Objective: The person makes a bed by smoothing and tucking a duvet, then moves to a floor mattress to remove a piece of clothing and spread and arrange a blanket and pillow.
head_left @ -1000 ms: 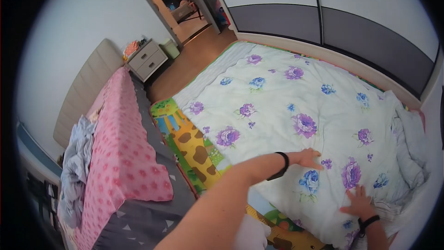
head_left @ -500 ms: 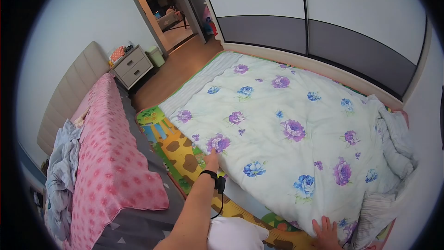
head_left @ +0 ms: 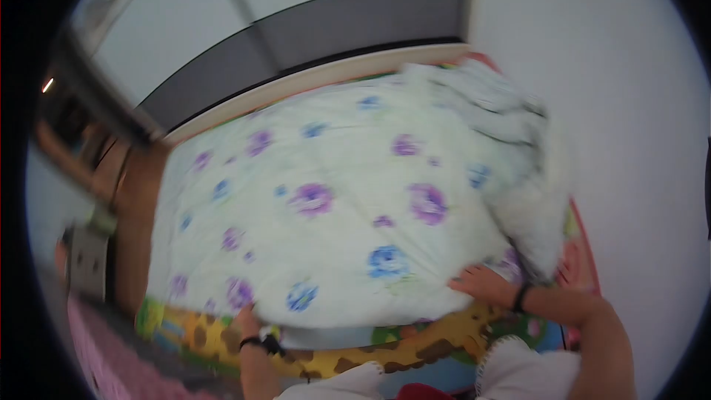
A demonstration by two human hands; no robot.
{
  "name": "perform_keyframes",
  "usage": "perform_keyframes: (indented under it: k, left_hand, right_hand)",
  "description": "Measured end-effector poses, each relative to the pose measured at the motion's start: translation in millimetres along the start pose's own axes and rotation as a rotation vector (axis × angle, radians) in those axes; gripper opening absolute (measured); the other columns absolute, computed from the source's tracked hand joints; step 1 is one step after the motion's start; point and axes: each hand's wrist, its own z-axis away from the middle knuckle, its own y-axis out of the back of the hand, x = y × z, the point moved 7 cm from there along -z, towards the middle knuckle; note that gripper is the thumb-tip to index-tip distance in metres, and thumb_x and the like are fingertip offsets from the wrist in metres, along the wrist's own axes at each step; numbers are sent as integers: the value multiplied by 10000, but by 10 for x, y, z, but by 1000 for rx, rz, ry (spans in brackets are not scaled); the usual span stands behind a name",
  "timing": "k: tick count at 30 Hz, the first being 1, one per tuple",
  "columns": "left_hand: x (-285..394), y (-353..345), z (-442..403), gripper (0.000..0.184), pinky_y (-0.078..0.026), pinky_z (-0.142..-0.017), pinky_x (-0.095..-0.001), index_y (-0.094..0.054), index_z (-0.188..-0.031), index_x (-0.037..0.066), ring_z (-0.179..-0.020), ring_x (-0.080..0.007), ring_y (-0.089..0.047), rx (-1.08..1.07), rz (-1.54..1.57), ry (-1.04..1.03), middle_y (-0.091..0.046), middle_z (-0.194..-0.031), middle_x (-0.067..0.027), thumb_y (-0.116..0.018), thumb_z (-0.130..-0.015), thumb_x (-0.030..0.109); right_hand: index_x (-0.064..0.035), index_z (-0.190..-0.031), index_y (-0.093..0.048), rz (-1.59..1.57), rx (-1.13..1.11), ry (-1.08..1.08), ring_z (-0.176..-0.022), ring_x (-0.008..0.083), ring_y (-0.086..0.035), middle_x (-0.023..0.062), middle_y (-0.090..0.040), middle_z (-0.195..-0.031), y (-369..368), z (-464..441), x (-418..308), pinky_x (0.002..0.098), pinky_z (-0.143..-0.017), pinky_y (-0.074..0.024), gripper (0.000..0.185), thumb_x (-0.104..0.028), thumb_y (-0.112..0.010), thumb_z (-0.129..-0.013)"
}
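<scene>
A white quilt (head_left: 348,178) with purple and blue flowers lies spread over the floor bedding. At its near left edge, my left hand (head_left: 248,318) is closed on the border beside a purple flower. It wears a black wrist strap with a small device and cord. My right hand (head_left: 481,283) lies on top of the quilt's near right part, fingers stretched out toward the left, with a dark band on the wrist. Motion blurs the view somewhat. On the right, the quilt bunches up against grey-striped bedding (head_left: 492,107).
Beneath lies a colourful giraffe play mat (head_left: 363,359). A sliding-door wardrobe (head_left: 355,18) stands behind, a white wall (head_left: 592,104) to the right. At left are a nightstand (head_left: 89,263), a green bin (head_left: 102,220) and a pink bed cover (head_left: 111,348).
The view has swung to the right and blurred. My right hand and forearm have come further into view, still on the quilt. My left hand stays at the same purple flower by the edge.
</scene>
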Motion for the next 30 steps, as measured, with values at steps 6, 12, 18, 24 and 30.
perform_keyframes:
  k: [6, 12, 18, 24, 30]
  left_hand:
    - [990, 1013, -168, 507, -450, -960, -465, -606, -1173, 14, -1124, -347, -577, -350, -464, 367, -619, -1200, -171, -719, -764, 292]
    - [1037, 561, -1847, 660, -374, -1052, -443, -532, -1243, -46, -1205, -351, -533, -78, 350, 180, -565, -1315, -181, -744, -753, 343]
    - [4583, 748, -1725, 392, -452, -883, -418, -644, -1041, 18, -956, -293, -634, -343, 202, -630, -663, -999, -149, -746, -747, 259]
    - [6506, -265, -444, 509, -369, -993, -475, -540, -1217, 105, -1178, -348, -436, -416, 244, -737, -526, -1248, -135, -700, -790, 331]
    - [7193, -646, 521, 533, -285, -1047, -484, -475, -1329, 131, -1235, -338, -407, -7, 594, -231, -475, -1321, -118, -657, -845, 259]
  right_hand:
    - [-157, -1297, -491, -29, -5, -45, -1050, 257, -507, 104, -515, -1069, 48, 148, 40, 375, -888, -426, 470, -113, -556, -834]
    - [-108, -1280, -523, -250, 260, -351, -1053, 297, -516, 130, -514, -1085, 551, 179, 375, 406, -866, -431, 480, -131, -598, -807]
    - [-83, -1279, -483, 196, 287, -752, -1048, 310, -490, 140, -491, -1129, 718, 1000, 899, 417, -878, -421, 608, -185, -710, -725]
    - [-85, -1297, -444, 181, 473, -1131, -1099, 372, -548, 211, -486, -1243, 470, 1900, 808, 435, -861, -464, 676, -239, -752, -715]
    - [2, -1071, -602, -155, 623, -1307, -836, 389, -629, 201, -646, -885, 457, 2307, 1239, 447, -735, -492, 358, -228, -658, -803]
